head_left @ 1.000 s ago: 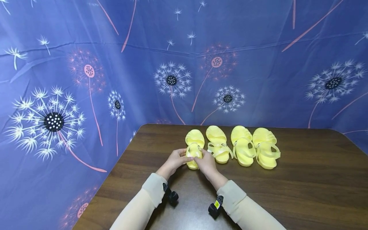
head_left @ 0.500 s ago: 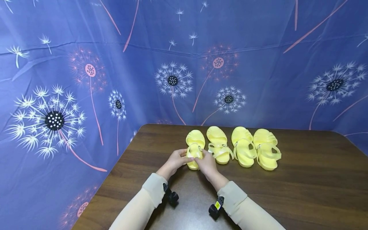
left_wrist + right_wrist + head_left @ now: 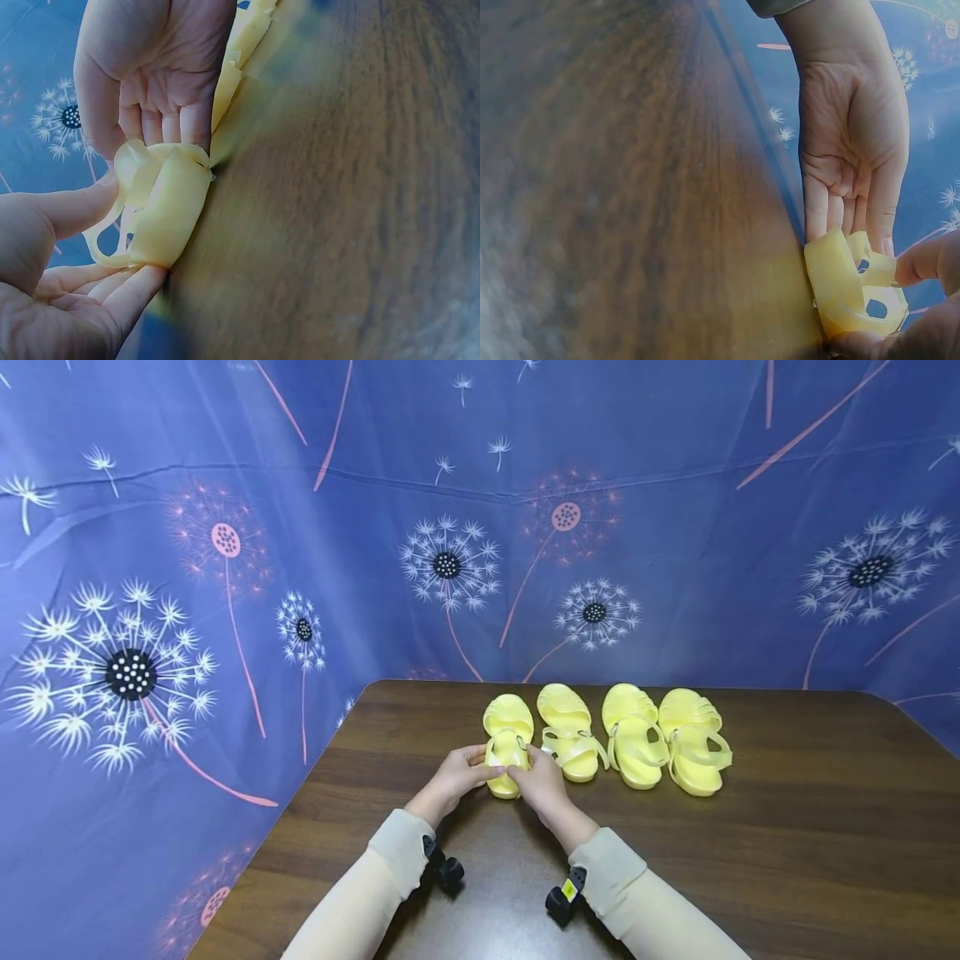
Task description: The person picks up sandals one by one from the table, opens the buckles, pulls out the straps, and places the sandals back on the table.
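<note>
Head view: our left hand (image 3: 456, 779) and right hand (image 3: 543, 782) grip the yellow plastic strappy sandal (image 3: 507, 748) nearest the left edge of the brown wooden desk (image 3: 817, 802); likely light, flexible, best held at its heel (image 3: 503, 787).

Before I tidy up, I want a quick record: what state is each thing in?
Leftmost sandal: sole down, held near the heel.
Left hand: gripping its left side.
Right hand: gripping its right side.
Second sandal: sole down, strap jutting rightward.
Third sandal: sole down, untouched.
Rightmost sandal: sole down, untouched.
Cloth: hanging, creased.
</note>
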A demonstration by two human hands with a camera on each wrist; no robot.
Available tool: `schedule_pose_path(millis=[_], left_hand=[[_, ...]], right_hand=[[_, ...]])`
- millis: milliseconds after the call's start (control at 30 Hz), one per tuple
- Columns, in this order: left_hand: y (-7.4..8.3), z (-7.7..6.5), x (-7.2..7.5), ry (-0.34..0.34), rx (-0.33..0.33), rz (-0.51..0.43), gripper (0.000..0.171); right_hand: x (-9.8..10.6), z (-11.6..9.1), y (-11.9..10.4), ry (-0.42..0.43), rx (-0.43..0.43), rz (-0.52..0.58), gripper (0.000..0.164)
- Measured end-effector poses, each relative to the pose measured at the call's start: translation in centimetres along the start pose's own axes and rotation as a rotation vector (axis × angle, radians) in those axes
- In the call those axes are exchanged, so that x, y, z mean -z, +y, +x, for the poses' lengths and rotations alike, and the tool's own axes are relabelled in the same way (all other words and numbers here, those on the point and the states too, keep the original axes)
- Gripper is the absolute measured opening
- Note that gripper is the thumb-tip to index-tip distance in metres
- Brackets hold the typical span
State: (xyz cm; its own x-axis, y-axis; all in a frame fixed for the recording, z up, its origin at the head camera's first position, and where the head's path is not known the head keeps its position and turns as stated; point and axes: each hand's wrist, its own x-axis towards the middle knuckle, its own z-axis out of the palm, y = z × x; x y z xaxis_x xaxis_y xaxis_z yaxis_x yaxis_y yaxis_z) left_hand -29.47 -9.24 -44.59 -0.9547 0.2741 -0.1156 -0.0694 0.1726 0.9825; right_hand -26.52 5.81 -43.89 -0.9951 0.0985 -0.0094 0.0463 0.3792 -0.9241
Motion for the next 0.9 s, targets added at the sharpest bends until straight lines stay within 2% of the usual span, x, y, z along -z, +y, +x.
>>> schedule_pose_path(millis=[300,533,700,900], left_hand=[[0.06,-0.05,0.06,-0.002,0.006,-0.019,0.063],[-0.19,-0.15,0.0,-0.002,0.005,-0.017,0.062],[-0.08,-0.39,-0.03,0.002,0.007,-0.004,0.062],[0.17,-0.49,-0.16,-0.002,-0.004,0.008,0.062]], right_hand=[[0.02,-0.16,-0.12,-0.002,0.012,0.03,0.061],[-0.09,-0.39,-0.08,-0.008,0.061,-0.067,0.059],[-0.08,-0.51,-0.12,-0.018,0.069,-0.082,0.059],[0.03,-0.53,-0.11,0.01,0.099,-0.101,0.058]])
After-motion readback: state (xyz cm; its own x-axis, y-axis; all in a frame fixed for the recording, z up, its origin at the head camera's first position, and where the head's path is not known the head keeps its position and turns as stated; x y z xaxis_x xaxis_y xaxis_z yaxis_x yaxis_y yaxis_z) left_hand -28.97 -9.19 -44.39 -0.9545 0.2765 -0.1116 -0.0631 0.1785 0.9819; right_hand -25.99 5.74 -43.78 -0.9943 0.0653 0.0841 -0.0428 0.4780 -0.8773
